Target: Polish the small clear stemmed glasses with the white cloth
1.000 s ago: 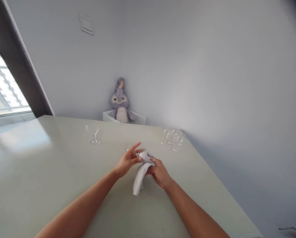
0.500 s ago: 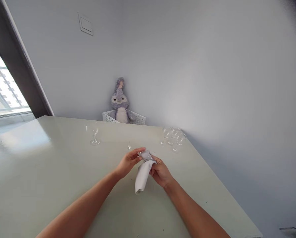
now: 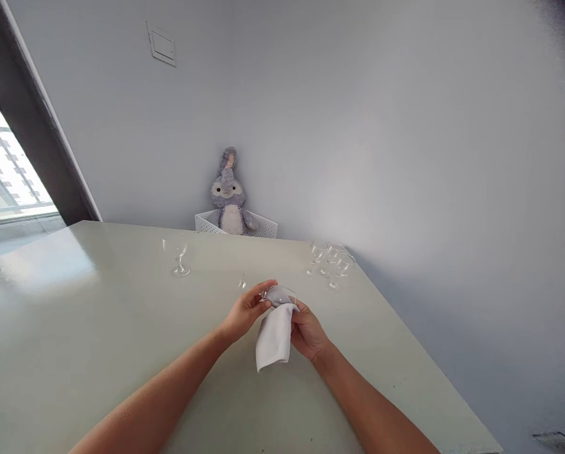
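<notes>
1. Glass [image 3: 281, 294] is lying sideways in the person's grasp above the table [image 3: 358, 372], its bowl pointing right.
2. Left hand [image 3: 244, 313] is gripping it with thumb and fingers where bowl meets stem.
3. Right hand [image 3: 309, 329] is pinching a white cloth [image 3: 273, 339] beside the rim, the loose end hanging below.
4. Farther off, a single glass [image 3: 181, 272] is standing upright at left, three glasses [image 3: 334, 254] at right.
5. Plush toy [image 3: 229, 197] is sitting in a white basket [image 3: 267, 227] beyond.
</notes>
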`<state>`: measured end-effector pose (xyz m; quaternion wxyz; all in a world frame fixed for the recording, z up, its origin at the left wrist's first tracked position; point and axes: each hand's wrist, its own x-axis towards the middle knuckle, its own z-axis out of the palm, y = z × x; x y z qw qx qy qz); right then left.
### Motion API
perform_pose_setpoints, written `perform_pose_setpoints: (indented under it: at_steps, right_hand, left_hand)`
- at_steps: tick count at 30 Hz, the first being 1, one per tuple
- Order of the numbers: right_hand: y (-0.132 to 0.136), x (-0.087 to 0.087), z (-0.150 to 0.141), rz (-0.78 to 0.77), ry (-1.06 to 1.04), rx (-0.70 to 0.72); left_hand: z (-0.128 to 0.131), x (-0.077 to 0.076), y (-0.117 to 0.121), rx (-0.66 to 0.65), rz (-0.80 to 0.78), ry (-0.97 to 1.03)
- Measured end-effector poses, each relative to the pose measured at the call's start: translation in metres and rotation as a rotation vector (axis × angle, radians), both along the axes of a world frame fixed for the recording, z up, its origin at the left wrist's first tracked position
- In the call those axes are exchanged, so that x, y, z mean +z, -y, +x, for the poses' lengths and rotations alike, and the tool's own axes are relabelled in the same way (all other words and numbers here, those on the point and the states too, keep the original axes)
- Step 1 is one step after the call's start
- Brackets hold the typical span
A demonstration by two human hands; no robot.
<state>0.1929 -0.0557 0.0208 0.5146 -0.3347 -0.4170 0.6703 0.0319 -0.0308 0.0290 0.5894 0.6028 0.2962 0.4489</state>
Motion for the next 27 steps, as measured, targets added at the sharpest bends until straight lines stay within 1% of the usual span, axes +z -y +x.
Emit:
perform_pose_setpoints:
  at_steps: [1,3,5,6,7,8,9,12,14,15,17,18,21,22,23,25,27]
  right_hand:
    - [0.001,0.001,-0.001,0.017,0.036,0.023]
    - [0.006,0.004,-0.003,0.135,0.222,0.039]
    - [0.011,0.006,-0.006,0.312,0.447,-0.004]
    - [0.014,0.006,-0.008,0.378,0.523,-0.034]
    - [0.015,0.005,-0.009,0.405,0.561,-0.055]
    - [0.016,0.004,-0.009,0.387,0.554,-0.061]
    - [0.015,0.003,-0.009,0.328,0.504,-0.055]
    - [0.006,-0.002,-0.006,0.075,0.175,-0.04]
    - [0.001,-0.004,-0.003,-0.035,-0.024,-0.027]
    - [0.0,-0.004,-0.002,-0.062,-0.07,-0.014]
    - [0.0,-0.003,-0.002,-0.05,-0.031,0.015]
    - [0.001,-0.003,-0.003,-0.008,0.041,0.021]
    - [0.007,0.0,-0.007,0.19,0.326,-0.023]
    - [0.008,0.0,-0.008,0.229,0.388,-0.039]
    - [0.008,0.0,-0.008,0.231,0.405,-0.05]
    - [0.005,-0.002,-0.007,0.136,0.298,-0.054]
    - [0.001,-0.006,-0.005,-0.005,0.092,-0.045]
  left_hand:
    - [-0.001,0.0,-0.001,0.017,0.001,-0.001]
    - [-0.002,-0.001,-0.004,0.037,-0.039,-0.012]
    - [-0.003,-0.002,-0.005,0.044,-0.098,-0.038]
    - [-0.003,-0.002,-0.005,0.045,-0.115,-0.052]
    - [-0.003,-0.003,-0.005,0.046,-0.121,-0.061]
    - [-0.002,-0.003,-0.004,0.039,-0.114,-0.062]
    - [-0.002,-0.004,-0.003,0.021,-0.101,-0.052]
    - [-0.003,-0.003,-0.002,-0.074,-0.075,0.018]
    - [-0.004,-0.002,-0.003,-0.101,-0.068,0.063]
    - [-0.005,-0.002,-0.004,-0.09,-0.065,0.07]
    - [-0.006,-0.002,-0.007,-0.031,-0.072,0.042]
    - [-0.006,-0.002,-0.008,0.0,-0.09,0.017]
    - [-0.004,-0.003,-0.009,0.058,-0.193,-0.058]
    - [-0.003,-0.004,-0.008,0.065,-0.218,-0.07]
    - [-0.001,-0.005,-0.007,0.067,-0.228,-0.073]
    - [0.001,-0.007,-0.004,0.049,-0.217,-0.055]
    - [0.002,-0.008,-0.002,0.013,-0.178,-0.012]
